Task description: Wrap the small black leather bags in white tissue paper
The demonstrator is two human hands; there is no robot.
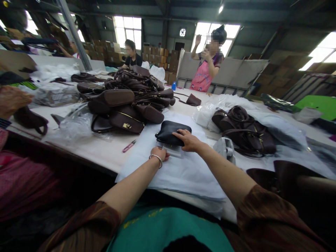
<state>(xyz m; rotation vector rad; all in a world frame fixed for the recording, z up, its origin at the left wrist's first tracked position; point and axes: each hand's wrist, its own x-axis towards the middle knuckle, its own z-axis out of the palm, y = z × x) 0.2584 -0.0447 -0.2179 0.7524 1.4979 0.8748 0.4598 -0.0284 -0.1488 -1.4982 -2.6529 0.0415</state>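
A small black pouch (172,130) lies on a stack of white sheets (189,175) in front of me. My right hand (189,140) grips its right end, fingers stretched across the top and thumb by the near edge. Just below the pouch, a piece of clear plastic (174,151) shows. My left hand (160,153), with a silver bangle on the wrist, is closed at the left end of this plastic; its fingertips are partly hidden. Pink-handled thread snips (129,146) lie on the table to the left of the sheets.
Dark brown handbags (126,101) are heaped behind the pouch, and more bags (244,129) lie on plastic at right. A white device (225,148) stands beside my right forearm. A co-worker's hand (14,101) is at far left; a person in a pink apron (203,75) stands across the table.
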